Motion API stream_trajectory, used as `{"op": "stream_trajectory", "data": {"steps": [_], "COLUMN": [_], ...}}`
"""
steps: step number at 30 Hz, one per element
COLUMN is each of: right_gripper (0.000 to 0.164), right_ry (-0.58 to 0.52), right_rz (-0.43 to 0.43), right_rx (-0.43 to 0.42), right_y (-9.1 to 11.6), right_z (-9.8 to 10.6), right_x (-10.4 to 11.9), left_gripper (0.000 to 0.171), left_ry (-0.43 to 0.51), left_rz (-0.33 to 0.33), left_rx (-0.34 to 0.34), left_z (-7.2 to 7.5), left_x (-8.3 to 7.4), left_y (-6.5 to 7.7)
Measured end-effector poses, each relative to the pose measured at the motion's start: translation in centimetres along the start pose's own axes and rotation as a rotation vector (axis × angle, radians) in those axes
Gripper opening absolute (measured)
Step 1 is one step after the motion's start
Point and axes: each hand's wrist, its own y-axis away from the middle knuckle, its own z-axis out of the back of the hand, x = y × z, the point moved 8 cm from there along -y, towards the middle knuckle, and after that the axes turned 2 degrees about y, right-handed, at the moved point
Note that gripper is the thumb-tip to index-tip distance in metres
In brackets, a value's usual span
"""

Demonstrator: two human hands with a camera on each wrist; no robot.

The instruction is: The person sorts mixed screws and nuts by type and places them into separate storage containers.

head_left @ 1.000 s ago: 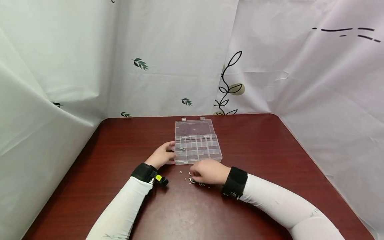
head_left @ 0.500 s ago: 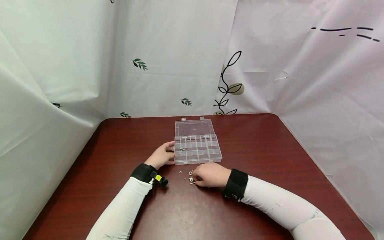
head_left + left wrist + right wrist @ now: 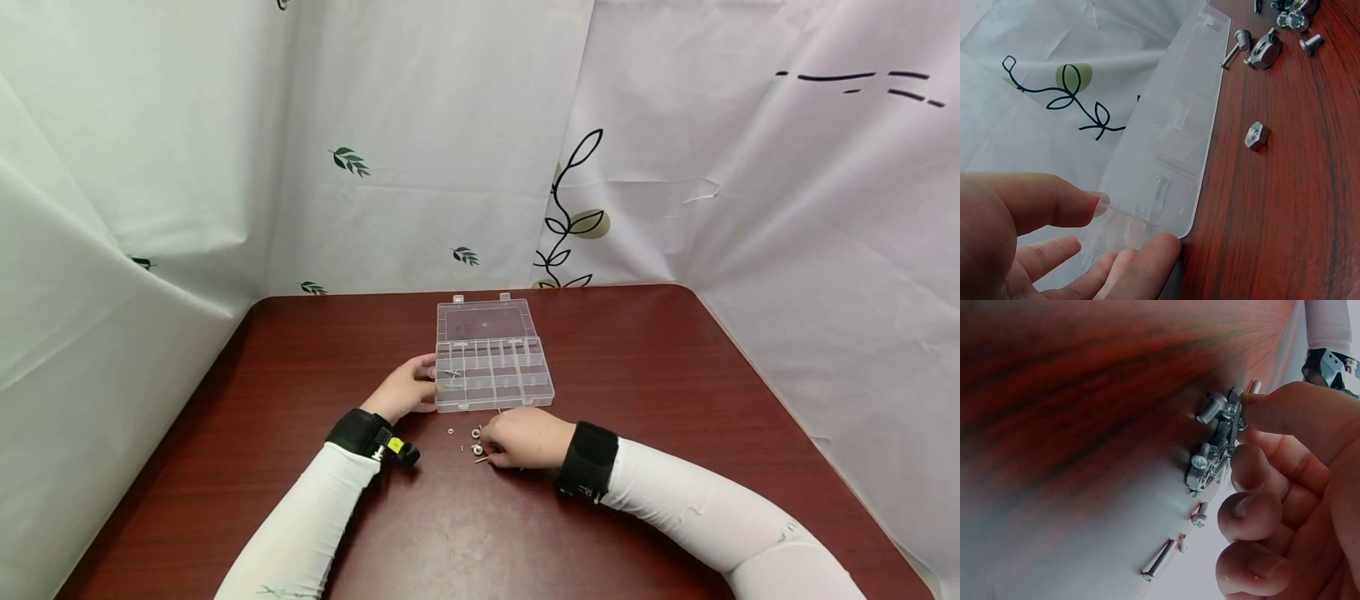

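Observation:
A clear plastic compartment box [image 3: 495, 385] lies on the table with its lid folded back; a few screws [image 3: 452, 373] sit in a left compartment. My left hand [image 3: 402, 390] holds the box's left end, thumb at its upper edge and a fingertip at the lower corner in the left wrist view. My right hand [image 3: 527, 437] is over a pile of nuts and bolts [image 3: 1213, 447] in front of the box. Its thumb and bent fingers are at the pile, but the right wrist view does not settle whether anything is pinched.
A loose hex nut [image 3: 1257, 135] lies on the table between the box and the left wrist. A long screw [image 3: 1160, 559] and a shorter screw [image 3: 1200, 514] lie apart from the pile. The dark red table [image 3: 465, 533] backs onto white patterned cloth [image 3: 420, 167].
My right hand has shifted slightly right and back over the hardware, uncovering round metal pieces beside its fingers, then stays put. The left hand and the box hold still.

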Motion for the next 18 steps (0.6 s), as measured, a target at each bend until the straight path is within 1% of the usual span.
{"op": "stream_trajectory", "data": {"steps": [5,10,14,18], "right_gripper": [0.018,0.019,0.017,0.011], "right_ry": [-0.033,-0.073,-0.083,-0.089], "right_rz": [-0.003,-0.011,-0.011,-0.036], "right_rx": [0.007,0.007,0.006,-0.005], "right_y": [-0.2,-0.9,-1.9,-3.3], "right_z": [0.6,1.9,3.3,5.0], "right_x": [-0.3,-0.6,-1.1,-2.3], "left_gripper": [0.068,0.069,0.072,0.075], "left_ry": [-0.001,-0.002,-0.002,-0.009], "left_rz": [0.001,0.011,0.017,0.006], "left_rx": [0.005,0.004,0.022,0.057], "left_z": [0.0,0.0,-0.1,-0.3], "left_x": [-0.1,-0.2,-0.2,-0.2], "left_y": [0.0,0.2,0.3,0.2]}}
